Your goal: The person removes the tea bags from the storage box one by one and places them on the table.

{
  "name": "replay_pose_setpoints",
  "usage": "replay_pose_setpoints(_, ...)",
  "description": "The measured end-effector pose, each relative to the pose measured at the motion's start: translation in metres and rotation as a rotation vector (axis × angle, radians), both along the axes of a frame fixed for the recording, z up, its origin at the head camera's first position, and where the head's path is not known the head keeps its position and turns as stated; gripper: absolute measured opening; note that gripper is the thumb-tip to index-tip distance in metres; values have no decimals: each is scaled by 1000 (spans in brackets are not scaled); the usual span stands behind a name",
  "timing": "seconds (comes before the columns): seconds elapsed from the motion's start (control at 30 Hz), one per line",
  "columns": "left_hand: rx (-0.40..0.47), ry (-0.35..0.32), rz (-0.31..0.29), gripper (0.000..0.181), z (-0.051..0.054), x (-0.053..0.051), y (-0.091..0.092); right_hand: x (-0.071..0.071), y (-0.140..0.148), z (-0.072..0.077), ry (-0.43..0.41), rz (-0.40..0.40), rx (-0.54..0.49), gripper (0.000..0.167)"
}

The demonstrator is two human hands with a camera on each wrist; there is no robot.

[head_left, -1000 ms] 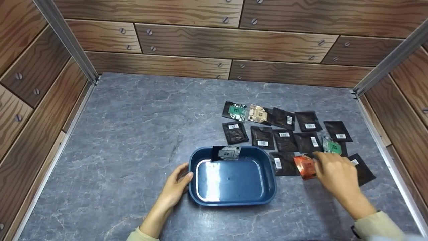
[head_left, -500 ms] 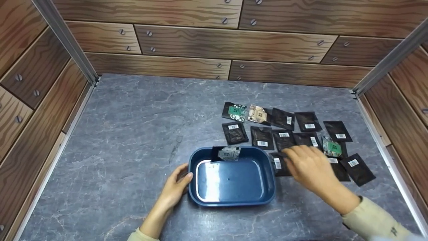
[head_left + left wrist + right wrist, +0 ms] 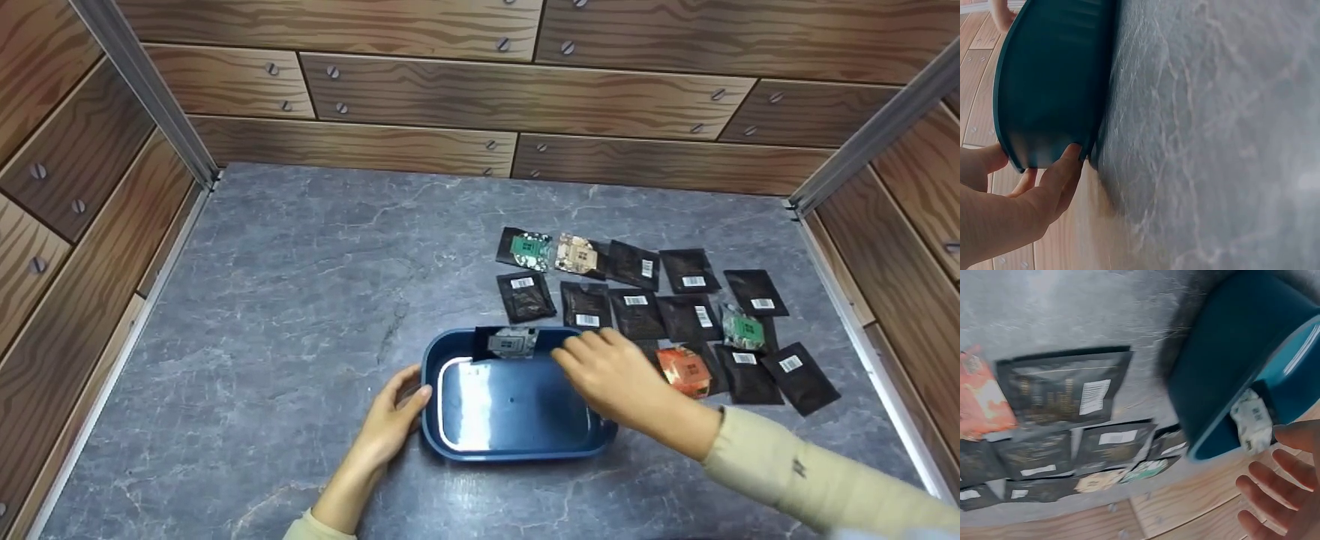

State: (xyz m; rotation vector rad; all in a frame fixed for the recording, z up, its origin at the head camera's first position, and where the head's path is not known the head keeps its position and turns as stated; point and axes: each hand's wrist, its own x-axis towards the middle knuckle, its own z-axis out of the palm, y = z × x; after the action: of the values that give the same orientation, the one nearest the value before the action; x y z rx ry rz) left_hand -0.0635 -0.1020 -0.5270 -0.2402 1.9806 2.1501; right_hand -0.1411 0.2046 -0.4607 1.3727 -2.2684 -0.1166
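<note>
A blue plastic box [image 3: 517,454] with rounded corners stands on the tabletop. My left hand [image 3: 391,420] grips its left end, thumb at the rim and fingers against the outer wall, as the left wrist view shows [image 3: 1044,197]. Inside, a black sachet with a grey-white label [image 3: 512,343] leans on the far wall. My right hand [image 3: 611,375] hovers over the box's right side. In the right wrist view its fingers [image 3: 1275,484] are spread and loosely bent, with nothing visible between them. To its right lies a sachet with an orange-red label [image 3: 684,371].
Several black sachets [image 3: 686,271] lie in rough rows behind and right of the box, many with barcodes up. Green-labelled [image 3: 531,250] and cream-labelled [image 3: 577,255] ones lie at the back. Wood-patterned walls [image 3: 420,90] enclose the grey marbled tabletop [image 3: 300,300].
My right hand has moved left, from the orange-red sachet across a black sachet to above the box. The left hand and the box have stayed in place.
</note>
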Motion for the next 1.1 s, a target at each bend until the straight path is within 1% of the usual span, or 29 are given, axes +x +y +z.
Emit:
replay_pose_setpoints(0.07, -7, 2, 2, 52, 0, 0, 0, 0, -9, 0, 19, 24, 51, 30)
replay_pose_setpoints(0.13, -13, 3, 3, 52, 0, 0, 0, -1, -17, -1, 44, 47, 89, 33)
replay_pose_setpoints(0.17, -12, 3, 4, 52, 0, 0, 0, -2, -21, -1, 55, 57, 104, 33)
replay_pose_setpoints(0.3, -8, -1, 8, 51, 0, 0, 0, -5, -36, -2, 90, 86, 123, 20)
replay_pose_setpoints(0.4, -4, 3, 7, 53, 0, 0, 0, -9, -45, -2, 113, 91, 149, 24)
replay_pose_setpoints(0.5, 0, 8, 1, 54, 0, 0, 1, -14, -52, -4, 137, 82, 185, 29)
replay_pose_setpoints(0.63, 10, 9, -11, 54, 0, 0, 0, -21, -57, -9, 156, 52, 208, 32)
replay_pose_setpoints(0.87, 18, 14, -11, 54, -1, -1, 1, -34, -64, -21, 180, -27, 218, 31)
replay_pose_setpoints(1.1, 15, 19, -8, 53, -2, -1, 1, -39, -72, -27, 206, -37, 190, 28)
